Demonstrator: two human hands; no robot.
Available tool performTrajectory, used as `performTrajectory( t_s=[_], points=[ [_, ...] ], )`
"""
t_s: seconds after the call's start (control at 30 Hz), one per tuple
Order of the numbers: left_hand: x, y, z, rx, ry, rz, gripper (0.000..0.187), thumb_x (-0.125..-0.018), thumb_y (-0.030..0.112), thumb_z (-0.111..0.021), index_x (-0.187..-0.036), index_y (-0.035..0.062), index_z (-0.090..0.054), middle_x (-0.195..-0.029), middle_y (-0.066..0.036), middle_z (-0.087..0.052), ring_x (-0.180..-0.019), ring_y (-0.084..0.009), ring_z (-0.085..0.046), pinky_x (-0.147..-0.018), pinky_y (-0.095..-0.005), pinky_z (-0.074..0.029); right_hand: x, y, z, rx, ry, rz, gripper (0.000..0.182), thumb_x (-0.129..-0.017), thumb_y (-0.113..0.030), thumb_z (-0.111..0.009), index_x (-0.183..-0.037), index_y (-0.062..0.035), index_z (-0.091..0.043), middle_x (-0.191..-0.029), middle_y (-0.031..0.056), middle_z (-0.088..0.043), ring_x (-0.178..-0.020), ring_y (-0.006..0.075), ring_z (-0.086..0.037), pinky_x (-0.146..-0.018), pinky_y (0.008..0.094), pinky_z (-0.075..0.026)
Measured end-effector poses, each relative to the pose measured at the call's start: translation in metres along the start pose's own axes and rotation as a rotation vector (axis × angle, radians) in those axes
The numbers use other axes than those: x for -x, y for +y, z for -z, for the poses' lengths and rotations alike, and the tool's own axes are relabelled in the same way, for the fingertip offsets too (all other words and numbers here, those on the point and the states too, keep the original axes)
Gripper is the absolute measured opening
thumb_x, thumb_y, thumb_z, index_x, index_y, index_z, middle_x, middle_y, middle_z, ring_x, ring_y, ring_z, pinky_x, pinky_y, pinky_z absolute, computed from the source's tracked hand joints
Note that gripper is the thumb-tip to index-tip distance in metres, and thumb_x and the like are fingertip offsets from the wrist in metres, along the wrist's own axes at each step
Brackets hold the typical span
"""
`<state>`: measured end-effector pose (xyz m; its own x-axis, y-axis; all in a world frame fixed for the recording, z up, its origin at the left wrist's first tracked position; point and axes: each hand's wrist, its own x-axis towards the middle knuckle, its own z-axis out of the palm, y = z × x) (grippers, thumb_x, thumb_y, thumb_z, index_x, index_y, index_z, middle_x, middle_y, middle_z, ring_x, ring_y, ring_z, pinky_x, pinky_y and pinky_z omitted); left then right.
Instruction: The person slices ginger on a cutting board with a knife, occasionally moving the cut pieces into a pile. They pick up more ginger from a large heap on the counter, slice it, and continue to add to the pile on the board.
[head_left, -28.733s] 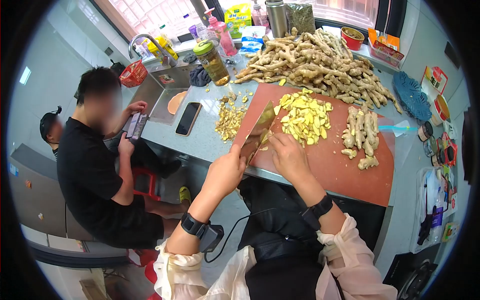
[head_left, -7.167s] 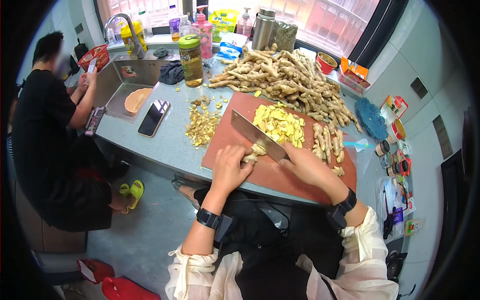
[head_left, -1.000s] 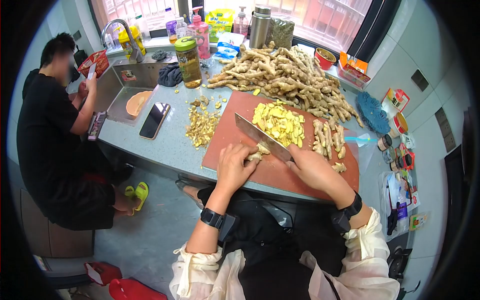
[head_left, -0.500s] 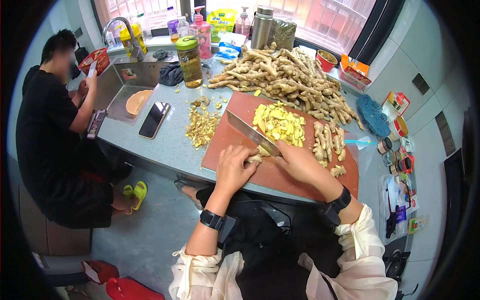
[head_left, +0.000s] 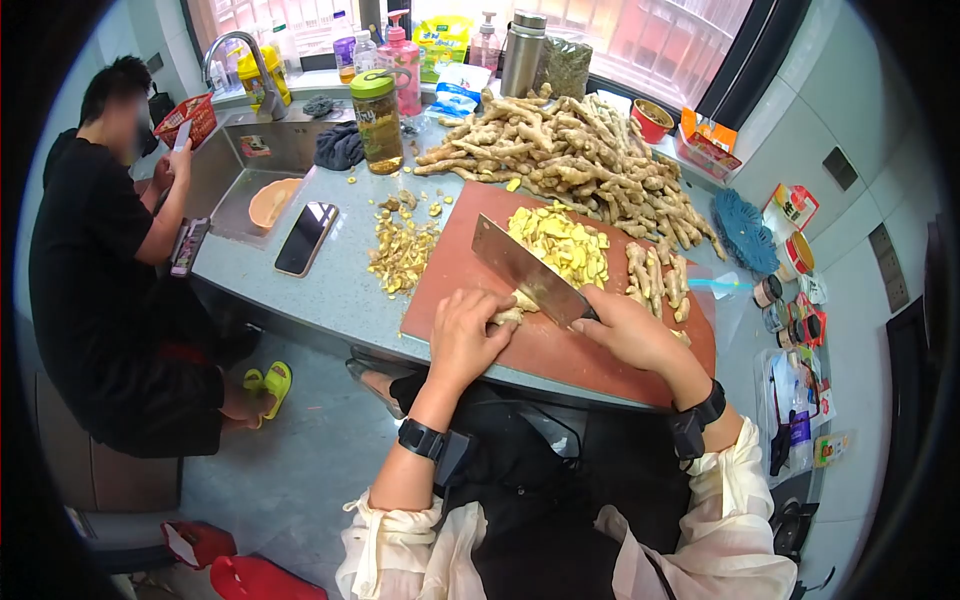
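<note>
My right hand (head_left: 630, 328) is wrapped round the handle of a cleaver (head_left: 530, 272), whose broad blade slants up and to the left over the cutting board (head_left: 450, 290). Under the fingers of my left hand (head_left: 466, 335) a piece of ginger (head_left: 509, 314) is pinned to the board, close to the blade. Behind the blade lies a heap of yellow ginger slices (head_left: 566, 243). Several whole ginger roots (head_left: 655, 278) rest on the board's right side. Part of the held piece is hidden by my fingers.
A large pile of ginger (head_left: 580, 150) covers the counter behind the board. Ginger scraps (head_left: 402, 250) and a phone (head_left: 307, 239) lie to the left, near a lidded bottle (head_left: 378, 130) and the sink (head_left: 225, 200). A person (head_left: 110, 270) sits at the far left, holding a phone.
My right hand has shifted to the right with the cleaver, and more of the blade's flat face shows. My left hand stays on the ginger piece.
</note>
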<state>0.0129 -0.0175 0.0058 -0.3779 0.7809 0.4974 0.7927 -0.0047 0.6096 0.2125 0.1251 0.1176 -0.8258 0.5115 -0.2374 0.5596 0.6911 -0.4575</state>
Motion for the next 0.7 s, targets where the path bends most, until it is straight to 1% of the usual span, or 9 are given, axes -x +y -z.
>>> performTrajectory(
  t_s=[0.1, 0.2, 0.33, 0.43, 0.5, 0.63, 0.7],
  points=[
    [0.001, -0.001, -0.001, 0.012, -0.014, 0.002, 0.028, -0.080, 0.020, -0.080, -0.107, 0.0123, -0.077, -0.098, -0.001, -0.070, -0.100, -0.0243, -0.061, -0.090, -0.0400, -0.044, -0.002, 0.006, -0.003, 0.000, 0.032, 0.062, 0.036, -0.100, -0.027, -0.065, -0.121, 0.0012, -0.053, -0.103, 0.0287, -0.066, -0.097, 0.0460, -0.065, -0.084, 0.0514, -0.049],
    [0.000, -0.001, -0.001, 0.008, -0.021, 0.001, 0.028, -0.080, 0.020, -0.079, -0.107, 0.0123, -0.077, -0.098, -0.001, -0.070, -0.099, -0.0241, -0.061, -0.090, -0.0397, -0.044, -0.003, -0.001, 0.001, 0.043, -0.009, 0.026, 0.037, -0.101, -0.026, -0.064, -0.121, 0.0019, -0.052, -0.100, 0.0296, -0.066, -0.095, 0.0468, -0.065, -0.083, 0.0522, -0.049],
    [-0.001, -0.001, -0.001, 0.016, -0.011, -0.013, 0.028, -0.080, 0.019, -0.080, -0.107, 0.0120, -0.077, -0.096, -0.001, -0.069, -0.096, -0.0241, -0.060, -0.089, -0.0396, -0.044, -0.010, -0.001, -0.003, 0.038, -0.028, 0.028, 0.038, -0.101, -0.026, -0.064, -0.121, 0.0022, -0.051, -0.100, 0.0301, -0.066, -0.096, 0.0472, -0.065, -0.083, 0.0524, -0.050],
    [-0.002, -0.001, -0.002, 0.014, -0.004, -0.010, 0.027, -0.079, 0.019, -0.080, -0.106, 0.0119, -0.076, -0.094, -0.001, -0.068, -0.094, -0.0244, -0.060, -0.087, -0.0398, -0.044, -0.019, -0.003, -0.011, 0.015, 0.028, 0.077, 0.037, -0.101, -0.026, -0.063, -0.121, 0.0024, -0.050, -0.098, 0.0304, -0.066, -0.096, 0.0480, -0.065, -0.083, 0.0534, -0.050],
    [-0.001, 0.000, -0.002, 0.008, -0.004, -0.010, 0.027, -0.079, 0.018, -0.080, -0.105, 0.0119, -0.076, -0.092, -0.002, -0.067, -0.093, -0.0245, -0.059, -0.086, -0.0399, -0.043, -0.025, -0.009, -0.011, 0.042, 0.039, 0.087, 0.032, -0.099, -0.023, -0.061, -0.114, 0.0032, -0.049, -0.097, 0.0306, -0.066, -0.095, 0.0495, -0.065, -0.083, 0.0569, -0.050],
    [-0.001, -0.001, -0.005, -0.010, -0.006, -0.011, 0.028, -0.079, 0.021, -0.079, -0.105, 0.0121, -0.076, -0.090, -0.003, -0.065, -0.091, -0.0260, -0.059, -0.083, -0.0403, -0.043, -0.017, -0.011, -0.012, 0.063, 0.038, 0.072, 0.032, -0.099, -0.022, -0.061, -0.115, 0.0034, -0.051, -0.099, 0.0316, -0.067, -0.097, 0.0501, -0.065, -0.084, 0.0562, -0.051],
    [0.000, -0.007, -0.009, -0.008, 0.026, -0.048, 0.029, -0.078, 0.022, -0.078, -0.105, 0.0120, -0.075, -0.089, -0.004, -0.065, -0.089, -0.0276, -0.059, -0.080, -0.0409, -0.043, -0.013, 0.001, -0.015, 0.060, 0.083, 0.143, 0.032, -0.098, -0.022, -0.062, -0.116, 0.0032, -0.053, -0.102, 0.0324, -0.067, -0.098, 0.0509, -0.065, -0.085, 0.0557, -0.051]
  ],
)
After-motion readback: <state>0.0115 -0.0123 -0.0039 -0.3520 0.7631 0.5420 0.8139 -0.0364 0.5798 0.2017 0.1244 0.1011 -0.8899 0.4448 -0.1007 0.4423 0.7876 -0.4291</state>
